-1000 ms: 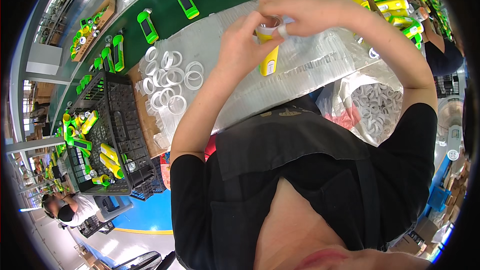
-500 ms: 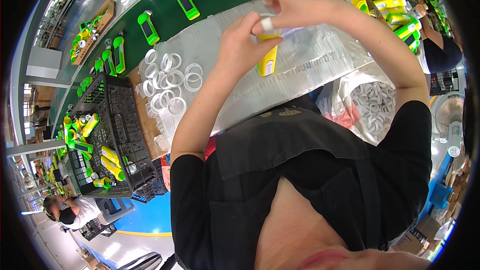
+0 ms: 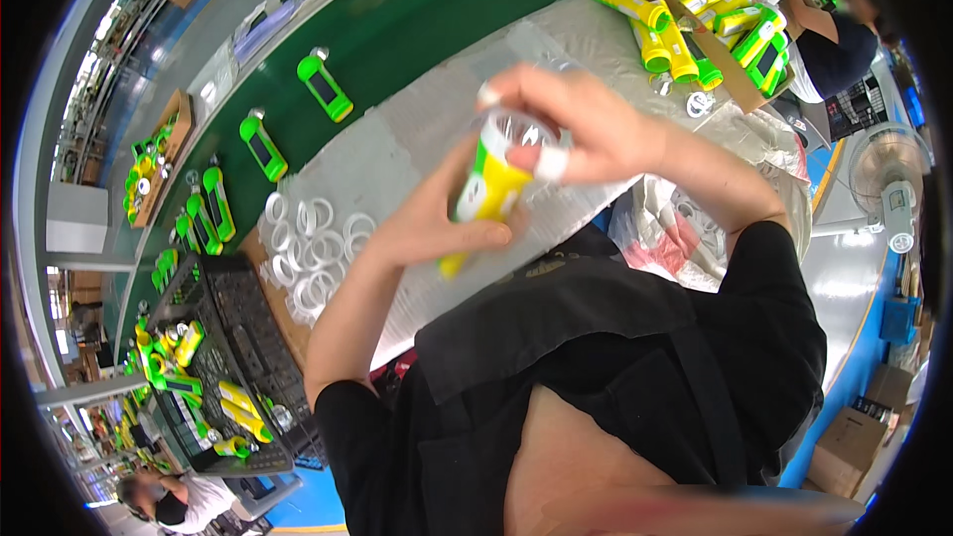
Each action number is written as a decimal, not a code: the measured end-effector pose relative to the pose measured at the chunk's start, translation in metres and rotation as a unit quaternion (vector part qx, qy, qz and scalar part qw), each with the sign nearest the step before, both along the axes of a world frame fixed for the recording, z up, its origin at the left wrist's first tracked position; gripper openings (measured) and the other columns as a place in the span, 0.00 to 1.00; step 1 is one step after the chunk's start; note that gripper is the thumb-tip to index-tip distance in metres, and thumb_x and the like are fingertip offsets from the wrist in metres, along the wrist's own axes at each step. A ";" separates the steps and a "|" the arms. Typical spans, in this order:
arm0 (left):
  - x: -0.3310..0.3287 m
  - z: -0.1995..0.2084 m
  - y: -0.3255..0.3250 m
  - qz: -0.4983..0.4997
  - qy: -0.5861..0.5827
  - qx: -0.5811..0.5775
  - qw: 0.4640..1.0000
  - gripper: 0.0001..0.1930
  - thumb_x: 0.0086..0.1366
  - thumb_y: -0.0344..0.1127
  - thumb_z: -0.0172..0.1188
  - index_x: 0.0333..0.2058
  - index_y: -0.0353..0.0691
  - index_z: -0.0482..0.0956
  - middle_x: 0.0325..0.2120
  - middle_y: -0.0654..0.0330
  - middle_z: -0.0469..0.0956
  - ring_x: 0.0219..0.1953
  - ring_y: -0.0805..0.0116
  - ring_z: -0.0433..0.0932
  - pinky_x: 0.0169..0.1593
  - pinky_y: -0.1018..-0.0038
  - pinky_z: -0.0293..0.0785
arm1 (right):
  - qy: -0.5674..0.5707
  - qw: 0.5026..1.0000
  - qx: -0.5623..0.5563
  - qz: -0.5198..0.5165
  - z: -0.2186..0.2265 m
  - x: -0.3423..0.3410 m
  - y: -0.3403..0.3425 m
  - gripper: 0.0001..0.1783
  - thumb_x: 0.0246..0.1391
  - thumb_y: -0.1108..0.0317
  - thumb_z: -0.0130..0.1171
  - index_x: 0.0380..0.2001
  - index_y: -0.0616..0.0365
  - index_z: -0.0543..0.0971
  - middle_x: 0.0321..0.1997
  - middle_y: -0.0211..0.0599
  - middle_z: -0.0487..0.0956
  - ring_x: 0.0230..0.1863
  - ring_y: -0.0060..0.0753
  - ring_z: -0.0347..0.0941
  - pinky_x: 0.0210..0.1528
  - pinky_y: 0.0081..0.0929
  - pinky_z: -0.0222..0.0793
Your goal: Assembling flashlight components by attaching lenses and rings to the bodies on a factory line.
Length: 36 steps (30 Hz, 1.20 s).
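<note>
A yellow and green flashlight (image 3: 488, 187) is tilted in front of me, its clear lens end up. My left hand (image 3: 432, 218) is closed around its body. At the lens end, a white ring (image 3: 493, 136) circles the head. The fingers and thumb of my right hand (image 3: 591, 129) grip that ring from either side, with white covers on some fingertips. Motion smears the fingers a little. Loose white rings (image 3: 313, 243) lie in a cluster on the table's left part.
Green flashlights (image 3: 325, 87) lie spaced along the green conveyor (image 3: 397, 35). A black crate (image 3: 233, 337) with flashlights stands left. A cardboard box (image 3: 685, 15) of flashlights sits back right, near another person's arm. A white sack (image 3: 655, 228) hangs right; a fan (image 3: 896, 208) stands beyond.
The flashlight lay on the table and is now lifted in my left hand. My right hand has come down to its lens end with the white ring. The view has shifted.
</note>
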<state>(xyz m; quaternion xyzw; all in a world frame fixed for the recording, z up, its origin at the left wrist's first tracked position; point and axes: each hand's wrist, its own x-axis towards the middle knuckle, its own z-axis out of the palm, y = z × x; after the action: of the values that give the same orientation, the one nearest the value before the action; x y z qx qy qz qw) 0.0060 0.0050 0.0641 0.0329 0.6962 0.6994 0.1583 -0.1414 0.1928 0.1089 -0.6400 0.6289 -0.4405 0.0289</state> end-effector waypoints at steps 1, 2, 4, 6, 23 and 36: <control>-0.003 0.010 0.002 -0.063 -0.149 0.046 0.986 0.48 0.48 0.38 0.74 0.66 0.40 0.57 0.48 0.54 0.77 0.53 0.59 0.75 0.55 0.64 0.70 | 0.082 0.994 -0.069 0.018 -0.011 -0.004 -0.005 0.16 0.57 0.54 0.56 0.44 0.51 0.72 0.27 0.37 0.79 0.28 0.44 0.78 0.28 0.36 0.71; -0.015 0.016 0.010 -0.039 0.017 -0.144 0.989 0.41 0.51 0.38 0.71 0.63 0.40 0.62 0.40 0.54 0.80 0.42 0.56 0.81 0.45 0.62 0.76 | 0.097 0.993 -0.036 -0.049 -0.023 -0.017 -0.009 0.17 0.59 0.52 0.53 0.44 0.50 0.72 0.28 0.38 0.79 0.30 0.45 0.78 0.29 0.38 0.72; -0.081 -0.031 -0.035 0.130 0.317 -0.408 0.847 0.34 0.55 0.38 0.66 0.60 0.43 0.64 0.37 0.50 0.81 0.33 0.49 0.82 0.36 0.58 0.77 | 0.013 0.980 0.030 -0.199 -0.060 -0.050 -0.050 0.18 0.62 0.47 0.43 0.43 0.47 0.72 0.30 0.40 0.80 0.34 0.50 0.78 0.32 0.42 0.72; -0.151 -0.026 -0.072 0.099 0.203 -0.558 0.799 0.25 0.57 0.38 0.62 0.53 0.45 0.66 0.33 0.47 0.81 0.34 0.44 0.80 0.34 0.53 0.75 | -0.085 0.945 0.046 -0.314 -0.088 -0.094 -0.099 0.20 0.62 0.45 0.43 0.43 0.48 0.72 0.32 0.42 0.81 0.37 0.52 0.78 0.38 0.45 0.72; -0.400 -0.068 0.043 -0.040 0.526 -0.363 0.768 0.34 0.52 0.25 0.62 0.60 0.44 0.67 0.57 0.48 0.71 0.62 0.51 0.67 0.62 0.61 0.64 | -0.304 0.895 -0.076 -0.318 -0.116 -0.169 0.027 0.15 0.62 0.63 0.57 0.44 0.64 0.76 0.37 0.30 0.79 0.34 0.19 0.74 0.38 0.20 0.72; -0.400 -0.081 0.102 -0.042 0.481 -0.494 0.723 0.35 0.52 0.35 0.69 0.60 0.45 0.68 0.58 0.54 0.67 0.59 0.54 0.67 0.58 0.58 0.67 | -0.504 0.736 -0.234 -0.387 -0.129 -0.136 0.060 0.28 0.62 0.61 0.53 0.57 0.73 0.67 0.52 0.47 0.73 0.52 0.37 0.73 0.54 0.34 0.72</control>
<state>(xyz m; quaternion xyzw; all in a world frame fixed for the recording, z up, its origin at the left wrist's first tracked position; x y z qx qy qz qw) -0.3941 0.1074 -0.0168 0.3113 0.9235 0.1396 -0.1752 -0.2775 0.2531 -0.0200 -0.0127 0.5925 -0.8053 0.0180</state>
